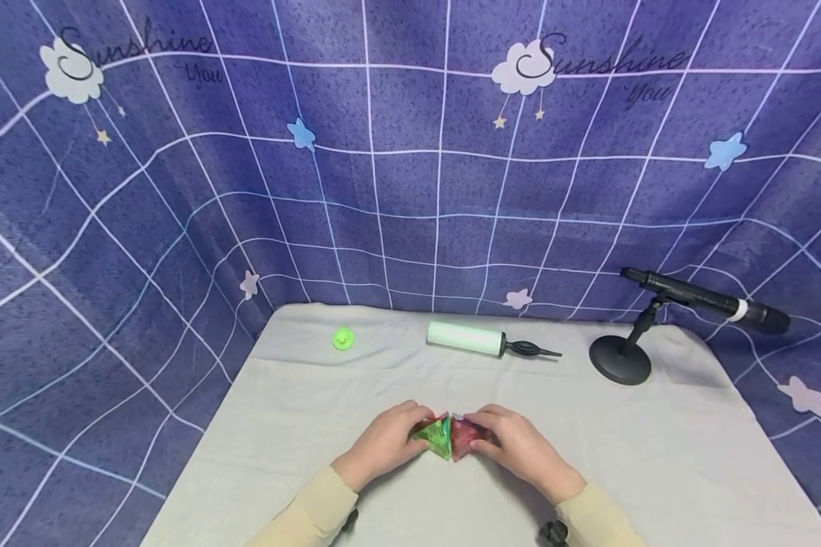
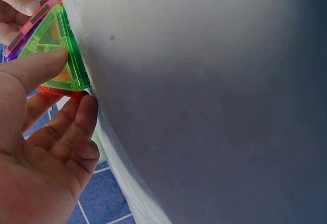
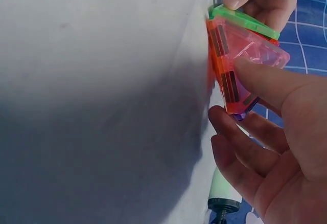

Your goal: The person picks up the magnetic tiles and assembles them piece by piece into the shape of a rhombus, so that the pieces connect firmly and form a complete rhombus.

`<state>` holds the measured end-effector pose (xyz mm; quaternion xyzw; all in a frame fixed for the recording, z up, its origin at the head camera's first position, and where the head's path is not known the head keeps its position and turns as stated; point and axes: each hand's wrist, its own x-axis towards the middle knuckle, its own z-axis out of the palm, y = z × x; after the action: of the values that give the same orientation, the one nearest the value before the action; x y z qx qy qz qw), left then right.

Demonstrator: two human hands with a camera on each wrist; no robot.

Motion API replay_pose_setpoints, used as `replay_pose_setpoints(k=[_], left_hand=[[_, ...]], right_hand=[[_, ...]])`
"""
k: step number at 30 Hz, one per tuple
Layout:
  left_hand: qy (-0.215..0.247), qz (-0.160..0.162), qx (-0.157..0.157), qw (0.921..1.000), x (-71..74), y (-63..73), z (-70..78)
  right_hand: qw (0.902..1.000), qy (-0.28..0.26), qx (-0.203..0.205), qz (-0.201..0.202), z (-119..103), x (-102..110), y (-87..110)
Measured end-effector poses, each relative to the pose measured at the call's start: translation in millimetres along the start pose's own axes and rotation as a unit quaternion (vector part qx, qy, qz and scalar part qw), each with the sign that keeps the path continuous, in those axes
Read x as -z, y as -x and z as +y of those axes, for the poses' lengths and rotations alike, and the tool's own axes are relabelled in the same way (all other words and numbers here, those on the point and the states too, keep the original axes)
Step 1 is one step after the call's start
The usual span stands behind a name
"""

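Two small clusters of see-through triangular magnetic tiles meet at the front middle of the table. My left hand (image 1: 385,442) pinches the left cluster, its thumb on the green magnetic tile (image 2: 42,44), with a red tile edge underneath. My right hand (image 1: 522,447) holds the other cluster, its thumb pressed on the pink magnetic tile (image 3: 255,47). Dark magnet strips show along an orange tile edge (image 3: 223,65) in the right wrist view, with purple behind. The clusters appear to touch; whether their edges are joined I cannot tell.
Toward the back of the white-covered table (image 1: 301,425) lie a small green duck toy (image 1: 343,339) and a pale green hand pump (image 1: 465,339) with a black nozzle. A black microphone on a stand (image 1: 622,358) occupies the back right. A blue curtain (image 1: 410,182) hangs behind.
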<state>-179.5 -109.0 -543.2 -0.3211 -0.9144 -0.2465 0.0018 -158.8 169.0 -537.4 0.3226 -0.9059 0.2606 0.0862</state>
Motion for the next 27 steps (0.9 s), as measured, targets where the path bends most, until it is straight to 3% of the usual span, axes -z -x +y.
replay_pose_setpoints(k=[14,27], left_hand=[[0.015,-0.004,0.007,0.9999,-1.6,-1.9,-0.6],[0.012,-0.002,-0.005,0.9999,-2.2,-1.7,-1.0]], right_hand=[[0.9999,-0.013,0.001,0.006,-7.5,1.1,-5.8],[0.9998,-0.010,-0.010,0.014,-12.0,-0.9,-3.4]])
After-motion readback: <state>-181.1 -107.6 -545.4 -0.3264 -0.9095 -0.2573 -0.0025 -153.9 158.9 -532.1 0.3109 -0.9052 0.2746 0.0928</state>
